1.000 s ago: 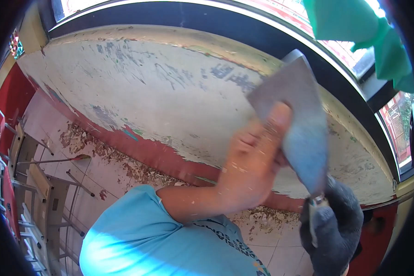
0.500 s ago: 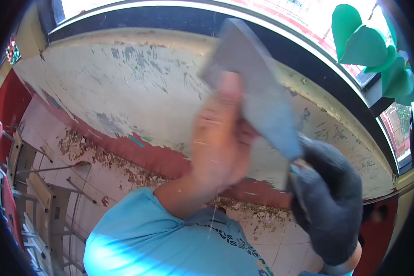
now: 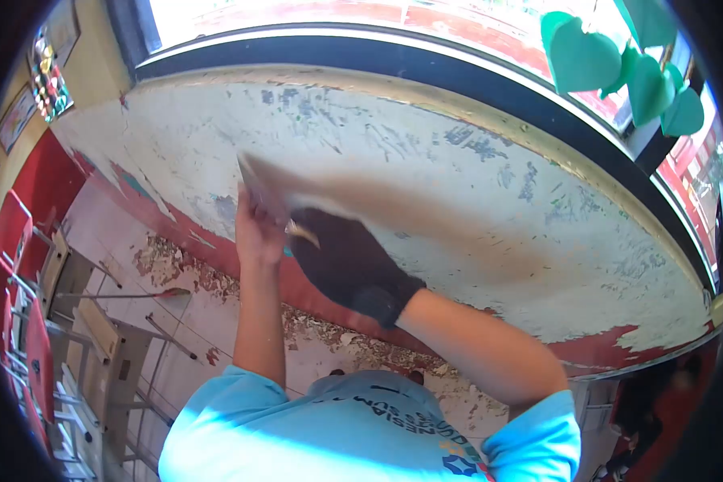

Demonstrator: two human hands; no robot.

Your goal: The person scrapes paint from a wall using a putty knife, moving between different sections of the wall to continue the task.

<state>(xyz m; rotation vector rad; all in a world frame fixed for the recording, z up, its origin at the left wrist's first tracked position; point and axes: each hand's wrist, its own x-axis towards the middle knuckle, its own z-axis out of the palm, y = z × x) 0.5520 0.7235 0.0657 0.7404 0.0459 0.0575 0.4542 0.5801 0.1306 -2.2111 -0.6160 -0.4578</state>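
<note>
My right hand (image 3: 345,261), in a dark glove, is closed around the handle of a paint scraper (image 3: 261,185). The scraper's wide metal blade points up and left, over the pale wall (image 3: 201,161). My bare left hand (image 3: 255,229) grips the blade from below, its fingers curled at the lower edge. The glove hides most of the handle. Grey and green scraped patches mark the wall around the blade, and red paint (image 3: 297,293) runs along its lower part.
Paint flakes (image 3: 329,333) lie along the floor at the wall's foot. Chairs (image 3: 96,345) and a stick-like tool (image 3: 136,295) are at left. A dark window frame (image 3: 337,56) runs above, with green paper hearts (image 3: 582,56) at right. A person (image 3: 639,426) is at lower right.
Both hands and the scraper have moved left and away from me, toward the wall. The blade now points more to the left, and my right forearm has come into view.
</note>
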